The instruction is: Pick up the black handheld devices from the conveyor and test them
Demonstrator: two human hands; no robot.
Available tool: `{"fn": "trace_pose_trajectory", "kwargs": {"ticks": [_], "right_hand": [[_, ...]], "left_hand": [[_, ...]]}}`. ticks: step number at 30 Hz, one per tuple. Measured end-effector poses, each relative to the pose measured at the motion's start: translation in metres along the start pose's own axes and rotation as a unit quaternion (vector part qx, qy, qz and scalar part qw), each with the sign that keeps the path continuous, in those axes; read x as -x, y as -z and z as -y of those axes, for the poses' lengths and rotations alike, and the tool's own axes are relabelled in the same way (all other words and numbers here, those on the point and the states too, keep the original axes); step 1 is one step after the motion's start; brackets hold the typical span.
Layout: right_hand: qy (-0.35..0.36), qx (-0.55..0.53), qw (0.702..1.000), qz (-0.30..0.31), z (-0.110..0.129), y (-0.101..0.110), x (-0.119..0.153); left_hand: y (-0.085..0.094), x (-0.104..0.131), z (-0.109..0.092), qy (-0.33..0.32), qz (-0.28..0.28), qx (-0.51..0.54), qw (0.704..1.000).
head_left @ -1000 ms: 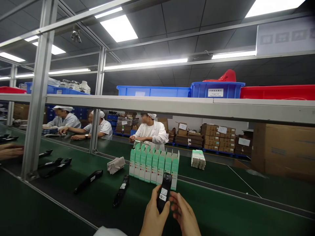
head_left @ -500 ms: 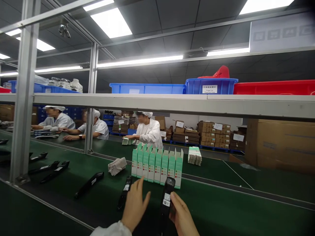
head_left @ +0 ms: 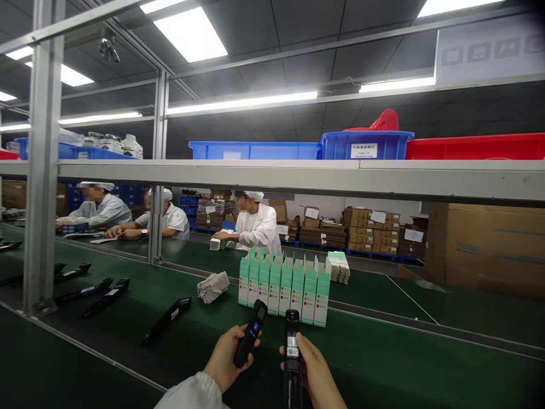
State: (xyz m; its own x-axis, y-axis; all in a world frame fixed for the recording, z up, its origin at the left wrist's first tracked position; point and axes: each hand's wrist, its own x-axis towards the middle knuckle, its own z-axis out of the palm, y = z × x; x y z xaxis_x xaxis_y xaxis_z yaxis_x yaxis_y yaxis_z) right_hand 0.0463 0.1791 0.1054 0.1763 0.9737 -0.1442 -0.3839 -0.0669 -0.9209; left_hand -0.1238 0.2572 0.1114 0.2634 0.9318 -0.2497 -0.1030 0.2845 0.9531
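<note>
My left hand is wrapped round a slim black handheld device with a small screen and a blue button, its front facing me. Beside it, my right hand grips another black handheld device with white labels, standing upright with its labelled side showing. Just beyond both hands is a row of several green-and-white cartons with their top flaps raised. Left of that row lies a bundle of folded whitish paper. More black devices lie spaced along the green belt to the left.
The green conveyor belt runs across in front of me. A stack of flat cartons sits behind the row. Overhead, a shelf carries blue bins and a red bin. Co-workers in white sit across the belt.
My left hand has picked up a black device from the belt and raised it. The cartons, paper bundle and lying devices have shifted to the right in view.
</note>
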Motion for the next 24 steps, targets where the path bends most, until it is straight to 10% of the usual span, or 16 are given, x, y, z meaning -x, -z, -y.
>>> {"fn": "trace_pose_trajectory", "kwargs": {"ticks": [4,15,19,24], "right_hand": [[0.028,0.168,0.984,-0.046,-0.011,0.016,-0.013],[0.115,0.498,0.845,-0.158,-0.006,0.032,-0.015],[0.191,0.329,0.92,-0.094,-0.006,0.023,-0.015],[0.09,0.032,0.995,0.039,0.002,0.003,-0.001]], "left_hand": [[-0.025,0.017,0.001,0.053,0.053,0.196,0.978],[-0.057,0.035,0.01,0.011,0.109,0.162,0.981],[-0.061,0.035,0.015,-0.147,0.038,0.007,0.988],[-0.066,0.04,0.021,-0.258,0.039,-0.12,0.958]]}}
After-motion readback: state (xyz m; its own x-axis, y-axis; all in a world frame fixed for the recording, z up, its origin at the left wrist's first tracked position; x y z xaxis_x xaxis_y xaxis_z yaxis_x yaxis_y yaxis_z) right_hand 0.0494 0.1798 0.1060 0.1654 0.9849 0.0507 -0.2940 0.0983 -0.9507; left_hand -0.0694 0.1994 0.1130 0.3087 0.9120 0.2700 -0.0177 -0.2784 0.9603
